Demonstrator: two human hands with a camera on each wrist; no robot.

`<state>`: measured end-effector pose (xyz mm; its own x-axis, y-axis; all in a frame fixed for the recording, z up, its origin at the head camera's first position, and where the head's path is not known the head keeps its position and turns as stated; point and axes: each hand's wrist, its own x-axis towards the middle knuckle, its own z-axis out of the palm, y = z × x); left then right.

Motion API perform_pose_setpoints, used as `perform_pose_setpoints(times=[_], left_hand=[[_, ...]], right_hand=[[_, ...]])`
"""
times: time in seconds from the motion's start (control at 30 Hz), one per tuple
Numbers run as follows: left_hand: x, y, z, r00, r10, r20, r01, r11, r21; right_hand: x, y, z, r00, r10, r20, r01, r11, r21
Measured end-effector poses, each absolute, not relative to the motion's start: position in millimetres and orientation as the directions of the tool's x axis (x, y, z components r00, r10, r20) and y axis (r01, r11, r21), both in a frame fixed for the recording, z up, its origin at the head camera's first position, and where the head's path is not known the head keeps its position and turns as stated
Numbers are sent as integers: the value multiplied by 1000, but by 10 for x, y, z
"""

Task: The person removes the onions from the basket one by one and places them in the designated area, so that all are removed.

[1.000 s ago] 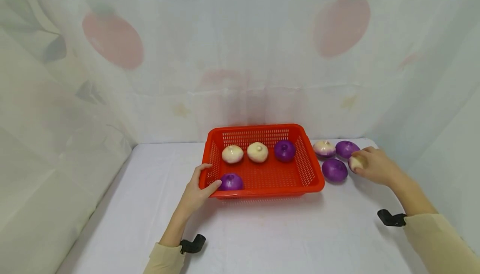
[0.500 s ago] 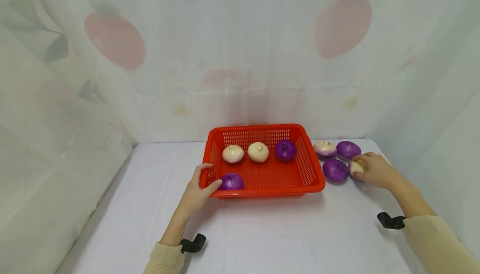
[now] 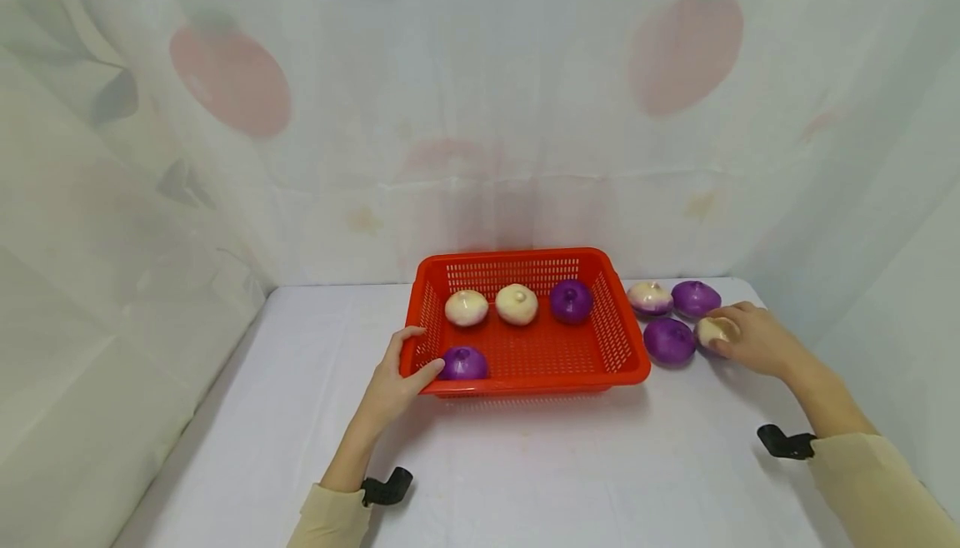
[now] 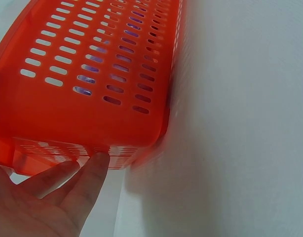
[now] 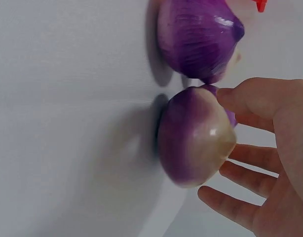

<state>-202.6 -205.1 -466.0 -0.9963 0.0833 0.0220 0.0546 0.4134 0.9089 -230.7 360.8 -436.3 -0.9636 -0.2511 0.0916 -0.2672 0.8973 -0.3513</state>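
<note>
White cloth covers the bench (image 3: 525, 465), and a pale curtain printed with faded fruit hangs behind it.

Count, as I read it from the head view:
- One red basket (image 3: 622, 369), perforated, set mid-bench toward the back.
- Four onions inside it: two pale ones (image 3: 466, 307) (image 3: 516, 304) and one purple one (image 3: 571, 300) in a row along the far wall, and one purple onion (image 3: 462, 362) in the near left corner.
- Four onions on the cloth to the right of the basket: a pale purple-tinged one (image 3: 649, 297), two purple ones (image 3: 695, 298) (image 3: 669, 340), and the onion under my right hand (image 3: 714, 331).

Edges and room: the loose onions sit close together near the bench's far right corner, just beside the basket's right wall. Open cloth lies in front of the basket and to its left.

Hands: my left hand (image 3: 393, 381) rests against the basket's near left corner, fingers nearly straight, thumb over the rim. My right hand (image 3: 753, 338) is cupped loosely around the purple-and-cream onion (image 5: 193, 140), fingers spread and only partly curled; the onion rests on the cloth, close beside the purple one (image 5: 198, 37).
</note>
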Motion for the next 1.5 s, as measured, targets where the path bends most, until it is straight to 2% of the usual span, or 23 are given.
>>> perform_pose_setpoints(times=[0.3, 0.53, 0.87, 1.33, 1.5], left_hand=[[-2025, -2051, -4654, -997, 76, 26, 56, 417, 907], [-2023, -2052, -4658, -997, 75, 27, 56, 415, 908], [-2025, -2053, -4656, -996, 78, 35, 64, 412, 909], [-2037, -2048, -4655, -996, 79, 33, 63, 411, 909], [-2025, -2046, -4643, -997, 73, 28, 56, 411, 910]], right_hand=[[-2244, 3527, -4172, -963, -243, 121, -271, 881, -387], [-2177, 3350, -4017, -948, -237, 213, -305, 867, -394], [-2036, 3046, -3990, -937, -194, 290, -323, 797, -511], [-1939, 2715, -4172, -957, -200, 210, -290, 665, -689], [-1943, 2623, -4261, -957, -227, 183, -288, 634, -717]])
